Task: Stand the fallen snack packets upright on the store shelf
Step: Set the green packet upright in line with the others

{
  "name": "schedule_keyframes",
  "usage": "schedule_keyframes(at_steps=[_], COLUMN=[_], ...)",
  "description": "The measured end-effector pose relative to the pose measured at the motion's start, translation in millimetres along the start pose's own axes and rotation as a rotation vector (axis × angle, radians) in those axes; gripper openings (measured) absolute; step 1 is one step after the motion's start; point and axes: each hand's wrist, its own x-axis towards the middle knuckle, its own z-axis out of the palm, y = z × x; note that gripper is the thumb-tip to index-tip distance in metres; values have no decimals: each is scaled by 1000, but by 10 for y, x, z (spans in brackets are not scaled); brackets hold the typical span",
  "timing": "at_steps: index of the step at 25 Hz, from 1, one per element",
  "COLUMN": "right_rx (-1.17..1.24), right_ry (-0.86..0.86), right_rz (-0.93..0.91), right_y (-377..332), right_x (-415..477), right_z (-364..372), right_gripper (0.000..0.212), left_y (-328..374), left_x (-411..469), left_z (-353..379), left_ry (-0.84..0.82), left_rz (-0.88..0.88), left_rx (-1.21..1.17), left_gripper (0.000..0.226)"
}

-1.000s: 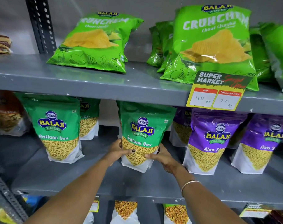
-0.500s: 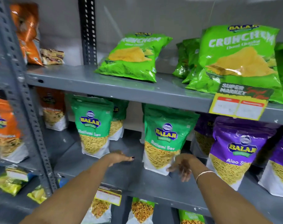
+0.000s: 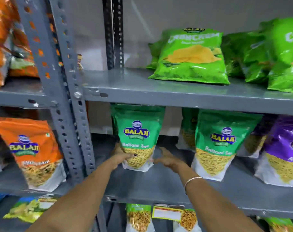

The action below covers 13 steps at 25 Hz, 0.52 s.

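Observation:
A green Ratlami Sev packet (image 3: 139,131) stands upright on the middle grey shelf (image 3: 159,186). My left hand (image 3: 121,156) grips its lower left side, thumb across the front. My right hand (image 3: 167,159) is at the packet's lower right corner with fingers spread, holding nothing; whether it touches the packet is unclear. A second Ratlami Sev packet (image 3: 214,144) stands upright to the right, with another packet partly hidden behind it. On the upper shelf a green Crunchem chips packet (image 3: 192,54) leans back.
A perforated grey post (image 3: 65,97) rises just left of my left arm. An orange Balaji packet (image 3: 30,148) stands in the left bay, a purple Aloo Sev packet (image 3: 286,148) at the far right. More packets and a price tag (image 3: 167,213) sit on the shelf below.
Both hands let go of the middle Ratlami Sev packet and moved left to the other one; my left hand now grips it. The view has swung left.

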Motion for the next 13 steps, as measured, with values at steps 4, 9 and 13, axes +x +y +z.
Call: schedule_keyframes(at_steps=[4, 9, 13], right_rx=[300, 182, 129], right_ry=[90, 247, 235], right_rz=[-118, -79, -88], right_y=[-3, 111, 192], right_x=[117, -118, -399], right_z=[380, 463, 464], right_gripper=[62, 63, 60], left_y=[-194, -240, -270], left_x=[60, -228, -586], left_z=[-17, -74, -107], left_ry=[-62, -99, -90], left_rz=[65, 97, 121], left_rx=[-28, 3, 90], left_gripper=[68, 74, 75])
